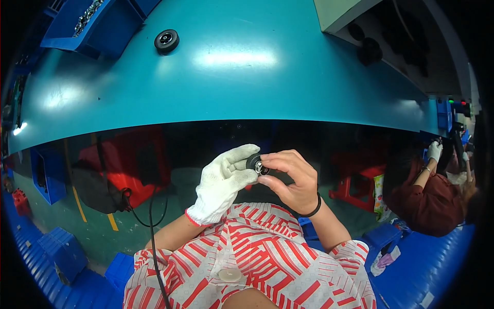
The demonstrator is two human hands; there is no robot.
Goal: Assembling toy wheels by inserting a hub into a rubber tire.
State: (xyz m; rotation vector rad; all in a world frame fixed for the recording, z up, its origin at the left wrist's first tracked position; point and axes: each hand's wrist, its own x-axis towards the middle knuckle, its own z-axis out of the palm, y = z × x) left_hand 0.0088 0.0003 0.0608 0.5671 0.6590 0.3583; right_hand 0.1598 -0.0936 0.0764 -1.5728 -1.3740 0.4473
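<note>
In front of my chest, short of the table's near edge, my left hand (pixel 226 170) wears a white knit glove and is closed around a small black wheel (pixel 251 161). My right hand (pixel 293 177) is bare, with a black band at the wrist. Its thumb and fingers pinch a shiny metal piece (pixel 259 167) at the wheel's right side. Fingers partly cover both, so the metal piece's exact kind is unclear. Another black wheel (pixel 166 40) with a silvery hub lies on the teal table (pixel 226 92), toward its far left.
A blue bin (pixel 98 36) of small metal parts stands at the table's far left. A pale shelf frame (pixel 342 15) rises at the far right, with dark wheels inside. Red stools (pixel 355 180) stand below the table. At right, another person (pixel 432 195) works. A black cable (pixel 153 232) hangs by my left arm.
</note>
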